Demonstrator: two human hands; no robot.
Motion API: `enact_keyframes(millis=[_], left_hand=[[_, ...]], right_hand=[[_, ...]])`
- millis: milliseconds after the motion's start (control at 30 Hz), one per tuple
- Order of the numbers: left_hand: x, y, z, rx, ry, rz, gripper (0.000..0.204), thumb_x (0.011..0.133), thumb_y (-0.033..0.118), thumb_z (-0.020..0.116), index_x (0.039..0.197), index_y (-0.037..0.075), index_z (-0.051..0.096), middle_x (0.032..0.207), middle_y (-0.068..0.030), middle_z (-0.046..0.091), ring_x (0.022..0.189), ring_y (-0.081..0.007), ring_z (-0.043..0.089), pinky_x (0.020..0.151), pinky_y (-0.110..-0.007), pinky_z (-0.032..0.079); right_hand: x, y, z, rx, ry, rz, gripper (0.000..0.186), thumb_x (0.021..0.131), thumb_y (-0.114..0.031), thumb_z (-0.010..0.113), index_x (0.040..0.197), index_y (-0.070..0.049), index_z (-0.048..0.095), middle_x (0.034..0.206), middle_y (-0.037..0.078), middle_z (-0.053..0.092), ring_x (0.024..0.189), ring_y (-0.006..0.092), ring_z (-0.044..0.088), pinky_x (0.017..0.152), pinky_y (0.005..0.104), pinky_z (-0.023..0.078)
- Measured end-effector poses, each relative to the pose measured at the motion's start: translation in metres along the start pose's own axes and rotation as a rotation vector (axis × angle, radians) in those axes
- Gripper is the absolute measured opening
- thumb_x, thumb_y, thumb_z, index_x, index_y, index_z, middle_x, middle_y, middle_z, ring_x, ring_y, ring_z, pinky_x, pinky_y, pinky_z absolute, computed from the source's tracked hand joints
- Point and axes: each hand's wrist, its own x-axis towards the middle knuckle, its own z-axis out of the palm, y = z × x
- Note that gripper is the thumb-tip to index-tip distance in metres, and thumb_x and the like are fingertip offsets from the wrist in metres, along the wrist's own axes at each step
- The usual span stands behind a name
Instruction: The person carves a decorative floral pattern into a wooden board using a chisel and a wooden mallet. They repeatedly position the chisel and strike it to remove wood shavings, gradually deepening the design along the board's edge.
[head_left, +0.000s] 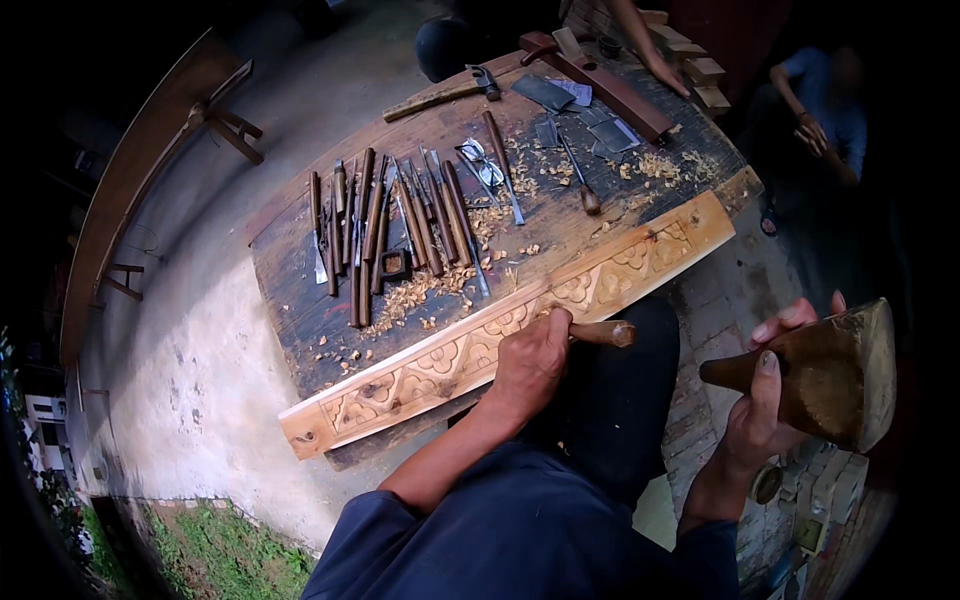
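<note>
A long pale board (650, 255) carved with quatrefoil shapes lies along the near edge of the worktable. My left hand (530, 365) is closed round a wooden-handled carving tool (605, 333), resting at the middle of the board; the tool's tip is hidden. To the right, off the board, my right hand (760, 400) grips a broad, dark wooden mallet (830, 375), its fingers wrapped round it. Several chisels and gouges (370, 220) lie in rows on the table, with wood shavings (410, 295) among them and a small dark square box (395, 265) beside them.
The dark worktable (290, 290) also holds a hammer (430, 100), a long wooden plane (610, 85), dark squares and glasses (478, 160). A co-worker's arm (650, 45) reaches over the back; another person (830, 115) sits at the right. A long board on trestles (140, 180) stands left.
</note>
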Motion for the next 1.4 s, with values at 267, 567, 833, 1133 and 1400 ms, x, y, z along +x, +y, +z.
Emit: enact_keyframes(millis=[267,567,833,1133,1400], left_hand=[[-0.001,0.008,-0.002,0.056,-0.024,0.004,0.016,0.086,-0.003,0.061,0.096,0.003,0.051,0.076,-0.0144,0.061,0.07,-0.032,0.068,0.06,-0.043,0.056],[0.002,0.01,-0.002,0.098,-0.043,0.038,0.015,0.085,-0.002,0.061,0.095,0.003,0.051,0.079,-0.014,0.061,0.071,-0.0299,0.068,0.061,-0.041,0.057],[-0.008,-0.012,0.001,-0.086,-0.006,-0.063,0.02,0.091,-0.001,0.068,0.106,0.001,0.055,0.087,-0.0152,0.069,0.079,-0.0282,0.073,0.062,-0.038,0.058],[-0.039,-0.059,-0.037,-0.943,0.363,-0.658,0.021,0.106,0.001,0.059,0.12,0.002,0.044,0.113,-0.0189,0.075,0.102,-0.0206,0.074,0.096,-0.033,0.06],[-0.049,-0.052,-0.026,-1.011,0.42,-0.659,0.021,0.106,-0.003,0.056,0.116,0.004,0.039,0.117,-0.0228,0.073,0.106,-0.0224,0.073,0.098,-0.034,0.059]], right_hand=[[0.031,-0.018,-0.011,-0.45,-0.025,-0.336,0.057,0.08,-0.003,0.082,0.132,0.002,0.059,0.12,0.015,0.066,0.103,0.0278,0.069,0.093,0.0433,0.057],[0.012,0.003,-0.018,-0.773,-0.043,-0.305,0.051,0.091,0.001,0.072,0.139,0.006,0.056,0.128,0.019,0.066,0.111,0.033,0.068,0.098,0.0435,0.055],[0.013,0.016,0.009,-0.501,-0.148,-0.194,0.062,0.082,0.005,0.08,0.14,0.003,0.059,0.13,0.018,0.068,0.11,0.0339,0.069,0.098,0.0429,0.055],[-0.054,0.077,0.03,0.524,-0.107,0.931,0.033,0.091,-0.006,0.074,0.119,0.004,0.06,0.102,0.012,0.07,0.073,0.0138,0.065,0.063,0.0279,0.053],[-0.076,0.107,0.044,0.474,-0.124,0.962,0.026,0.095,-0.013,0.071,0.114,0.003,0.061,0.098,0.011,0.07,0.07,0.0133,0.065,0.061,0.0268,0.052]])
